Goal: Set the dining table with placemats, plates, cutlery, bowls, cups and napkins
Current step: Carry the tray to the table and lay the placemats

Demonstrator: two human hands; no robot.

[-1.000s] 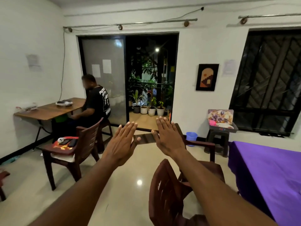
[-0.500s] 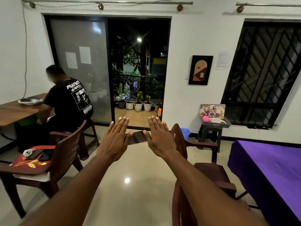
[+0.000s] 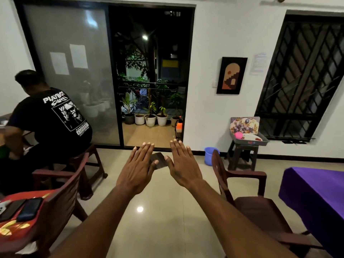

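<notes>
Both arms stretched forward, palms down, backs to camera. Left hand (image 3: 138,169) flat, fingers straight and together, holding nothing. Right hand (image 3: 183,165) the same, fingers straight, empty; thumbs nearly meet. Dark flat thing (image 3: 158,161) shows in the gap between the thumbs, mostly hidden, can't tell what it is. Purple-covered table (image 3: 314,198) well right of the right hand, cut off by the frame edge. Tray (image 3: 249,138) with tableware on a stool (image 3: 242,155) far beyond the right hand; contents too small to make out.
</notes>
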